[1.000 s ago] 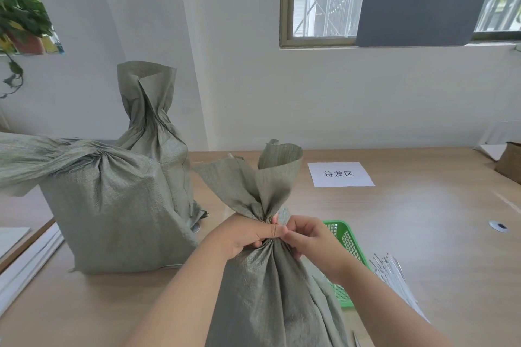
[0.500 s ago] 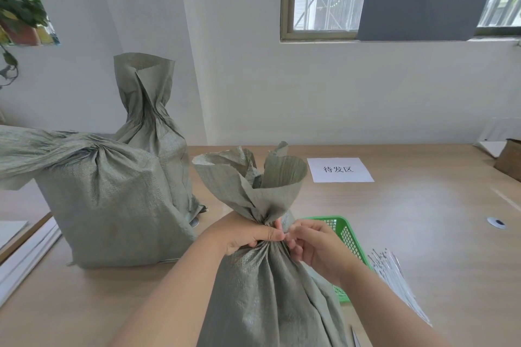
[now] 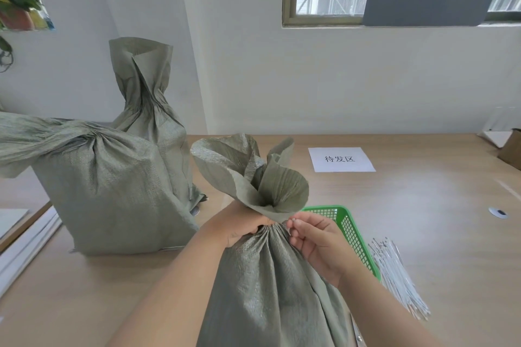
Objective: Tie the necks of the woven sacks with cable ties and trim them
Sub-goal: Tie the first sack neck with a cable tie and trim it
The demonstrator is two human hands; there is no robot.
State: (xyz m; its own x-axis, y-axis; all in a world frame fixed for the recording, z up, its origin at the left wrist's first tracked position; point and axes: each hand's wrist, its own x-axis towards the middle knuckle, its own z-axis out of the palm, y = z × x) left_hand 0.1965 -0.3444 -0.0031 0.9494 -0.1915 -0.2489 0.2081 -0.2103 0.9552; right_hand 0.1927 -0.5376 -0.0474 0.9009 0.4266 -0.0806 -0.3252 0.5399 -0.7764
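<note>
Right hand (image 3: 318,245), pinching the cable tie (image 3: 293,221), has eased off the sack (image 3: 267,290).

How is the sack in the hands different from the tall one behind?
The near sack is gripped at its neck by the left hand; the tall sack stands untouched. The near sack's top flares wide; the tall sack's top rises narrow and twisted. Both are grey-green woven sacks.

Dispatch packing room: filled woven sacks (image 3: 112,191), printed paper sign (image 3: 341,159), wooden worktable (image 3: 423,220).
</note>
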